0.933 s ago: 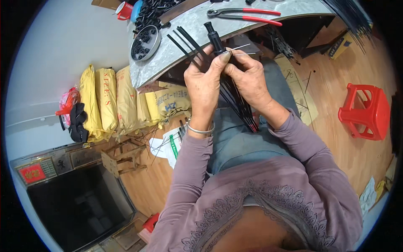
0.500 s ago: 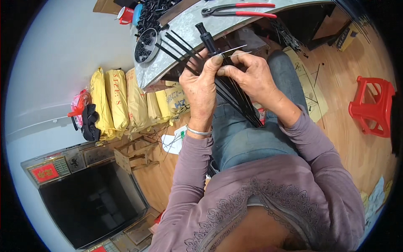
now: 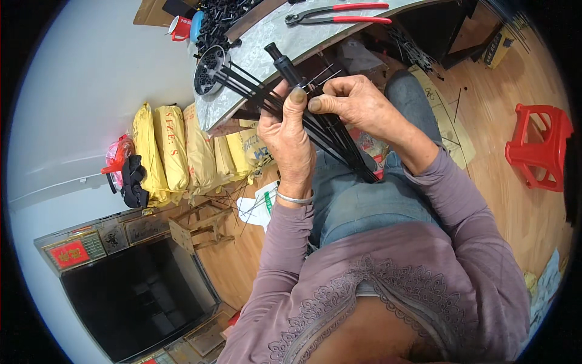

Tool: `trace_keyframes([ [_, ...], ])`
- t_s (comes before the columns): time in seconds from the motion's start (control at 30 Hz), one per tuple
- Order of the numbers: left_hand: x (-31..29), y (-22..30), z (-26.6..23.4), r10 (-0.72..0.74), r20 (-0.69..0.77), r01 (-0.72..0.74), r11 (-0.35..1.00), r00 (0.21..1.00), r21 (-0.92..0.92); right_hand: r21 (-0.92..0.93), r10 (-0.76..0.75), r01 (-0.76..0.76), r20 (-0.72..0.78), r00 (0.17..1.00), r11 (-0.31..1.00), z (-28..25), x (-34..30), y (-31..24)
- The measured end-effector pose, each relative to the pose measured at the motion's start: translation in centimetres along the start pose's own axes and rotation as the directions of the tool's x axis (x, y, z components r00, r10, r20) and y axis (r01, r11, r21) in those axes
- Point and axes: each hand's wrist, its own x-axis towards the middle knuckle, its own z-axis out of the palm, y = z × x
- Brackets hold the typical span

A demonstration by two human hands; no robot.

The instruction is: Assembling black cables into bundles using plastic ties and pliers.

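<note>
Black rods [image 3: 315, 121], fanned in a bundle across the upper centre of the frame, are clamped in the left hand [image 3: 290, 136] over the lap while the right hand [image 3: 357, 103] pinches thin wire ends, keeping them steady below the worktop [image 3: 291, 45] edge.

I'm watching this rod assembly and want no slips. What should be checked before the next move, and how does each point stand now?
1. Left hand grips the bundle of black rods: ok.
2. Right hand pinches a thin wire at the bundle: ok.
3. Black tube end sticks out above the thumbs: ok.
4. Wire seated in its place: cannot tell.
5. Red-handled pliers on the table, away from both hands: ok.
</note>
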Motion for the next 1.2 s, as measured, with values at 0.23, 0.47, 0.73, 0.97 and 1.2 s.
trace_keyframes([
  [0.23, -0.2, 0.0, 0.2, -0.024, -0.004, 0.024, 0.995, 1.0, -0.098, 0.02, -0.076, 0.076, -0.029, 0.997, 0.997, 0.4, 0.2, 0.5],
  [0.47, -0.5, -0.2, 0.6, 0.02, -0.03, -0.021, 0.999, 0.999, -0.028, 0.295, 0.116, -0.144, 0.108, 0.987, 0.945, -0.3, 0.8, 1.6],
  [0.73, -0.5, 0.6, 0.6, 0.048, 0.019, -0.051, 0.972, 0.999, 0.231, 0.164, 0.071, -0.091, 0.119, 0.99, 0.982, -0.8, 0.5, 0.7],
  [0.97, -0.2, 0.0, 0.3, 0.022, 0.021, -0.025, 0.993, 1.0, 0.114, 0.15, 0.113, -0.14, 0.173, 0.978, 0.979, -0.9, 0.8, 0.7],
  [1.2, -0.5, -0.2, 0.0, 0.041, -0.015, -0.039, 0.992, 0.999, 0.12, 0.163, 0.113, -0.137, 0.151, 0.982, 0.977, -0.2, 1.0, 1.1],
])
